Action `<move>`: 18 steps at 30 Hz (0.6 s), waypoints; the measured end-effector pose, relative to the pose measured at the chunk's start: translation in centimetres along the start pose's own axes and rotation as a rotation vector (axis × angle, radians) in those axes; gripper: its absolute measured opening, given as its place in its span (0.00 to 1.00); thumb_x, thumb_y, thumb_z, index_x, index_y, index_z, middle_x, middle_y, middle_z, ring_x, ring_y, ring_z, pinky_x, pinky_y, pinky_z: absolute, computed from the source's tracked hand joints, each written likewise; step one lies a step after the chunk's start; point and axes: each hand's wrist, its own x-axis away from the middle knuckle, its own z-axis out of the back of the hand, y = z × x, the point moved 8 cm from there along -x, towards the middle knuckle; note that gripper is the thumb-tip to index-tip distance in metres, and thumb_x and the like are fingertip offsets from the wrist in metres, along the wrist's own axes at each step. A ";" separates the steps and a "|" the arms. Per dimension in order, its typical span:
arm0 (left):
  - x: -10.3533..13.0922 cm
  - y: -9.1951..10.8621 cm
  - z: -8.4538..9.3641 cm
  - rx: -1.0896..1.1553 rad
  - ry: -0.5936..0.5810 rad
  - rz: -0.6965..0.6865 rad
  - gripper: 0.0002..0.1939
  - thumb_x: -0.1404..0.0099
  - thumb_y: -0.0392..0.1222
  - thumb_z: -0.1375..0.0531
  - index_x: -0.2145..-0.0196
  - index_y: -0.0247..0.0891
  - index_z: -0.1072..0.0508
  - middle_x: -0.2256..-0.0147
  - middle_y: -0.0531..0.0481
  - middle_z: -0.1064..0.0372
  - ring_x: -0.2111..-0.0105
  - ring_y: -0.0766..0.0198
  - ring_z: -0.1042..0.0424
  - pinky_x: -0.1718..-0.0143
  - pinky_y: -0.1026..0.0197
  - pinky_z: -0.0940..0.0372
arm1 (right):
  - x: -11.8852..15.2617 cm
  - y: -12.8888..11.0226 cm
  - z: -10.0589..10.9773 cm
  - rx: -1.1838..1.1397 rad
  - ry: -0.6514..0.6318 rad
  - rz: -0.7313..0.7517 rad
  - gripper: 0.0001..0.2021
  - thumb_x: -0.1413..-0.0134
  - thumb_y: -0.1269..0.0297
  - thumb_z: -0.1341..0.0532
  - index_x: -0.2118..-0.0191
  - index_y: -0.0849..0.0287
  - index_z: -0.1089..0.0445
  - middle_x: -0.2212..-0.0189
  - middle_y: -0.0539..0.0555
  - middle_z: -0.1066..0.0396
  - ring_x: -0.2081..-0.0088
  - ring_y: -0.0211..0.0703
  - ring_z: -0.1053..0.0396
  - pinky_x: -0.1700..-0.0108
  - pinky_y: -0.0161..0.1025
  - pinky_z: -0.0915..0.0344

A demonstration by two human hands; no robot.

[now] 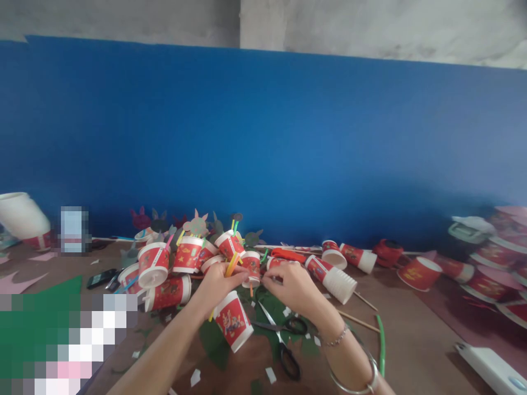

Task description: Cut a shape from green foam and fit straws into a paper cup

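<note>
My left hand (218, 285) is closed, its thumb and fingers pinched around a yellow strip (231, 265) that sticks up above the knuckles. Below it a red paper cup (233, 323) with a printed cartoon pattern hangs tilted; the strip's lower end shows beside its rim. Fingers curled, my right hand (290, 282) is close to the left one at the same height; whatever lies between its fingertips is too small to make out. Behind the gap between both hands is another red cup (251, 264). Black-handled scissors (282, 334) lie open on the table under my hands.
Several decorated red cups (188, 253) with paper animal heads (196, 224) crowd the back. Stacked cups (340, 282) lie on their side to the right. Green paper (214, 343), white scraps (195, 377), a green strip (381, 343) and a white device (489, 365) are on the table (329, 365).
</note>
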 end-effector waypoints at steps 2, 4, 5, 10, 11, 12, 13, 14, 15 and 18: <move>-0.1 -0.1 -0.3 0.072 -0.033 -0.020 0.14 0.45 0.50 0.40 0.74 0.35 0.25 0.79 0.52 0.35 0.77 0.65 0.38 0.78 0.65 0.46 | 0.1 0.5 0.6 0.143 0.024 -0.016 0.12 0.49 0.67 0.43 0.81 0.57 0.29 0.82 0.51 0.30 0.76 0.39 0.37 0.72 0.35 0.51; -0.2 -0.5 -0.2 0.146 -0.019 0.015 0.17 0.44 0.54 0.41 0.75 0.35 0.28 0.82 0.56 0.40 0.82 0.70 0.45 0.81 0.67 0.52 | 0.1 1.3 1.3 0.202 0.056 -0.065 0.13 0.49 0.66 0.44 0.80 0.56 0.29 0.82 0.52 0.30 0.77 0.40 0.37 0.73 0.35 0.51; -0.2 -0.8 -0.2 0.198 -0.011 0.047 0.18 0.44 0.55 0.41 0.74 0.35 0.30 0.82 0.57 0.43 0.84 0.72 0.49 0.83 0.67 0.56 | 0.2 1.8 1.8 0.179 0.082 -0.102 0.13 0.48 0.65 0.45 0.80 0.56 0.28 0.82 0.52 0.30 0.78 0.39 0.37 0.74 0.35 0.51; 0.9 -1.2 -3.3 0.427 -0.215 0.143 0.20 0.47 0.57 0.39 0.73 0.35 0.34 0.79 0.56 0.38 0.84 0.76 0.52 0.82 0.68 0.60 | 0.1 3.9 2.4 -0.193 0.244 -0.244 0.15 0.45 0.56 0.47 0.71 0.58 0.27 0.79 0.51 0.29 0.77 0.40 0.35 0.74 0.34 0.43; 1.3 -1.2 -4.1 0.438 -0.246 0.153 0.20 0.47 0.57 0.39 0.72 0.35 0.33 0.79 0.56 0.37 0.84 0.75 0.51 0.82 0.68 0.59 | -0.1 4.1 1.9 -0.273 0.248 -0.262 0.15 0.45 0.55 0.46 0.69 0.58 0.27 0.79 0.52 0.29 0.77 0.40 0.35 0.74 0.34 0.42; 1.7 -1.4 -4.9 0.434 -0.290 0.175 0.20 0.46 0.57 0.39 0.69 0.35 0.33 0.80 0.56 0.37 0.84 0.75 0.51 0.82 0.68 0.60 | -0.2 4.2 1.3 -0.343 0.238 -0.277 0.16 0.46 0.54 0.46 0.69 0.59 0.27 0.80 0.51 0.29 0.78 0.40 0.35 0.74 0.34 0.41; 2.2 -1.5 -5.7 0.422 -0.330 0.193 0.20 0.45 0.57 0.40 0.68 0.35 0.32 0.80 0.56 0.37 0.85 0.75 0.52 0.83 0.68 0.59 | -0.4 4.3 0.6 -0.404 0.223 -0.290 0.16 0.47 0.53 0.45 0.69 0.60 0.27 0.81 0.51 0.30 0.79 0.39 0.35 0.74 0.34 0.41; 2.5 -1.6 -6.3 0.406 -0.371 0.191 0.20 0.44 0.57 0.41 0.68 0.35 0.32 0.81 0.56 0.37 0.85 0.75 0.51 0.83 0.68 0.59 | -0.5 4.2 0.0 -0.459 0.207 -0.302 0.16 0.48 0.53 0.44 0.68 0.60 0.27 0.82 0.50 0.31 0.79 0.39 0.35 0.75 0.34 0.40; 2.8 -1.7 -6.8 0.392 -0.401 0.185 0.19 0.43 0.57 0.41 0.67 0.35 0.33 0.82 0.57 0.36 0.86 0.75 0.51 0.84 0.68 0.59 | -0.6 4.1 -0.6 -0.509 0.188 -0.308 0.15 0.48 0.53 0.44 0.68 0.60 0.27 0.82 0.50 0.31 0.79 0.39 0.35 0.75 0.34 0.40; 3.2 -2.0 -7.5 0.360 -0.435 0.175 0.19 0.41 0.56 0.43 0.67 0.36 0.33 0.83 0.57 0.37 0.87 0.75 0.49 0.85 0.69 0.57 | -0.8 3.5 -1.8 -0.608 0.141 -0.305 0.14 0.51 0.54 0.41 0.69 0.60 0.27 0.82 0.49 0.32 0.79 0.37 0.36 0.77 0.32 0.41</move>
